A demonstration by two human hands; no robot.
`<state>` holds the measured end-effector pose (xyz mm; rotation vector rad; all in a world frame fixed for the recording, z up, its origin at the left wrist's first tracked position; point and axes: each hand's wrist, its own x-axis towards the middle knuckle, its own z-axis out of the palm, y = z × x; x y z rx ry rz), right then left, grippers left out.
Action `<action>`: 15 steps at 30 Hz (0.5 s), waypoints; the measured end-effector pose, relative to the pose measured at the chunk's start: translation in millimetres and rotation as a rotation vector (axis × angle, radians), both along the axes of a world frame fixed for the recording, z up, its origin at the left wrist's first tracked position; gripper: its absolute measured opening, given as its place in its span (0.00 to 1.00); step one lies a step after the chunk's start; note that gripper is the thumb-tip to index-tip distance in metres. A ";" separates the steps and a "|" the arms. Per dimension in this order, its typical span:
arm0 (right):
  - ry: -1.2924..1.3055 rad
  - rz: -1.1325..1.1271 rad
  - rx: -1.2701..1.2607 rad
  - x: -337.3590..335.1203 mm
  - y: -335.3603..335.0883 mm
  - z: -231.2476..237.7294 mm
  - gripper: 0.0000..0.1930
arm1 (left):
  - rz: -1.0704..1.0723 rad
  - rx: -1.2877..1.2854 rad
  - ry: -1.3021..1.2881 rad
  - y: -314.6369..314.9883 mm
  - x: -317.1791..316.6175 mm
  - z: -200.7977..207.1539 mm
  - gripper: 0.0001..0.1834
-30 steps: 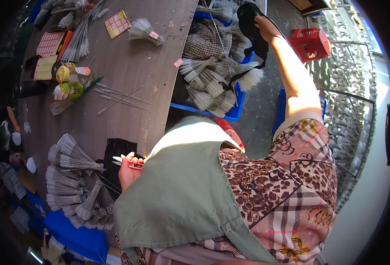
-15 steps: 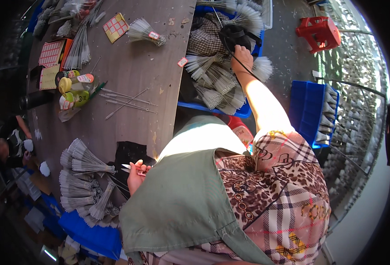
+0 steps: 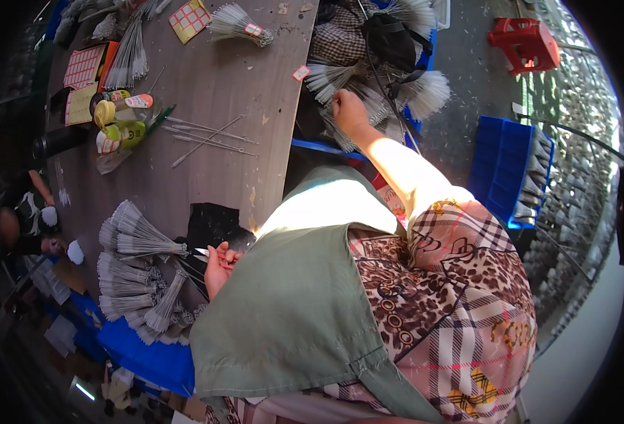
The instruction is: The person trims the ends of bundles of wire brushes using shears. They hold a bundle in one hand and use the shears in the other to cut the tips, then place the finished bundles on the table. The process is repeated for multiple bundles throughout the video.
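In my left hand (image 3: 220,265), beside the black cloth (image 3: 213,222) at the table's near edge, is a pair of small scissors (image 3: 200,252). The pointed metal blades show past my fingers; the handles are mostly hidden. My right hand (image 3: 351,112) is over the blue crate (image 3: 319,145) to the right of the table, at the bundles of white-bristled wire brushes (image 3: 333,79) in it. Those fingers are curled, and anything between them is hidden. Behind that hand, a black bag (image 3: 389,39) lies on the brushes, its dark strap trailing down over them.
More brush bundles (image 3: 139,233) are piled at the table's near left. Loose wire brushes (image 3: 213,141), bottles (image 3: 121,131) and label sheets (image 3: 189,21) lie farther back. A red stool (image 3: 524,46) and a blue bin (image 3: 502,166) stand right. Another person (image 3: 33,212) is at far left.
My right hand has let go of the black bag and come nearer and left, down to the brush bundles. My left hand keeps the scissors, their blades now closer together. The view has shifted slightly.
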<state>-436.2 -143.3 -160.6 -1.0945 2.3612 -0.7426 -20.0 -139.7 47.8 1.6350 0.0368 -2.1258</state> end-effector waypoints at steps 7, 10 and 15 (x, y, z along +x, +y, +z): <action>-0.160 -0.181 0.553 69.1 -34.3 -29.8 0.42 | 0.058 -0.007 -0.005 17.4 12.6 1.9 0.22; -0.167 -0.213 0.507 76.7 -38.1 -9.5 0.44 | 0.072 0.011 -0.020 28.0 22.4 6.4 0.22; -0.195 -0.271 0.522 77.1 -45.0 -22.0 0.47 | 0.088 0.026 -0.006 40.7 35.5 -4.0 0.22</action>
